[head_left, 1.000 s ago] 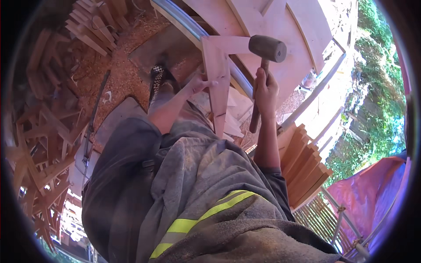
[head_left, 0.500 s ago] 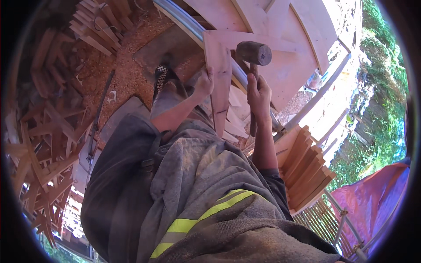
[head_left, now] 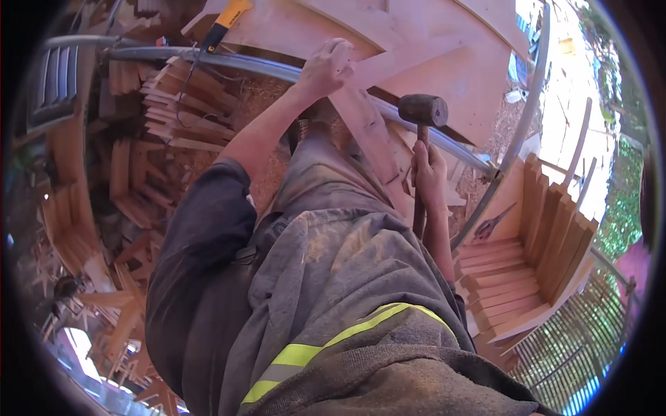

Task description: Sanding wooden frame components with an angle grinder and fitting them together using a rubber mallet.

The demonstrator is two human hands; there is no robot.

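My left hand (head_left: 327, 68) is closed over the corner of an angled wooden piece. Two flat boards meet under it: a long board (head_left: 368, 128) slopes down toward my legs, and a lighter board (head_left: 409, 59) runs off to the right across a wooden panel. My fingers hide the joint itself. In my right hand (head_left: 430, 177) is a mallet (head_left: 422, 109), gripped by its handle below the dark, blocky head. The head is raised to the right of the long board, apart from it.
A metal rail (head_left: 257, 64) curves in front of me under the wooden panel (head_left: 479, 90). On it leans a yellow-and-black tool (head_left: 225, 24) with a cord. Stacked wooden pieces (head_left: 184, 104) stand at left; more stacked boards (head_left: 548, 236) lie at right beside scissors (head_left: 491, 225).
My left hand has moved from the long board's side up to the corner where the boards meet. The mallet remains in my right hand. My view has shifted, bringing the yellow-and-black tool into sight.
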